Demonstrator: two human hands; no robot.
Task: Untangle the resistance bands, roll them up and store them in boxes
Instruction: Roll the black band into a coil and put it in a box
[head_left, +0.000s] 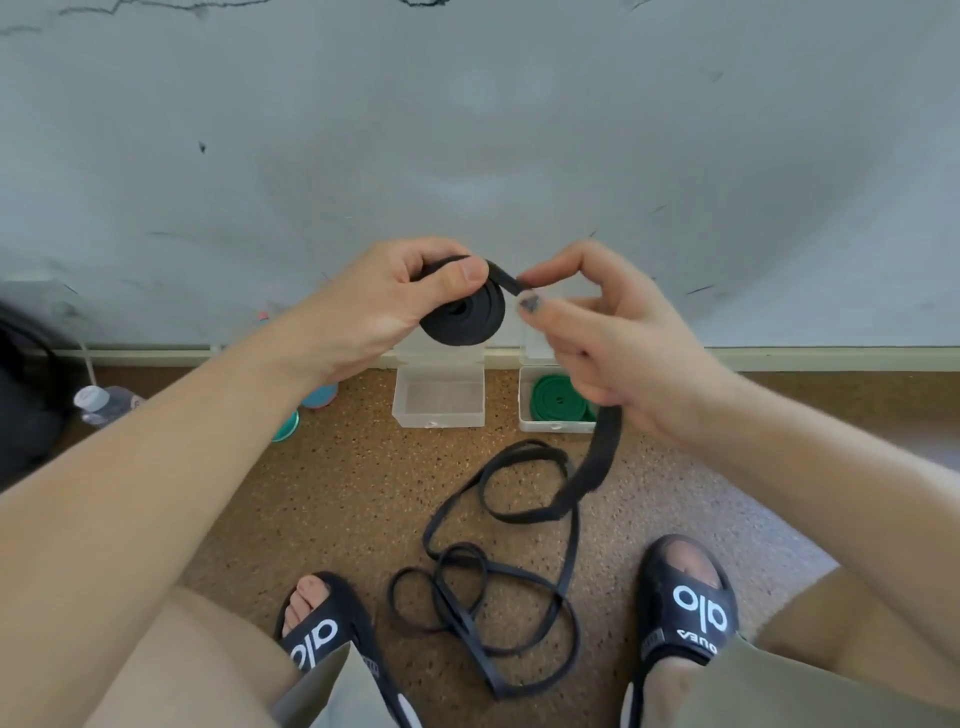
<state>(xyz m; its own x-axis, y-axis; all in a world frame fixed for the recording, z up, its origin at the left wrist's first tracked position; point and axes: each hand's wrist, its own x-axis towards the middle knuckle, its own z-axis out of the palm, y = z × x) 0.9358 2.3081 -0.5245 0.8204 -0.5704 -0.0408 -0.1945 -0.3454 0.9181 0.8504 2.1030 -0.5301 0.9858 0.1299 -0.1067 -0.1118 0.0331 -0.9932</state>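
Carpet below; both hands (384, 312) (597, 332) grip black band (462, 312).

left hand (384, 306) grips black band roll (464, 317) | right hand (597, 332) pinches its loose strap | green roll (558, 399) in box (556, 427) below right hand

Plastic bottle (101, 404) lies on speckled floor (337, 493) beside grey wall (467, 130).
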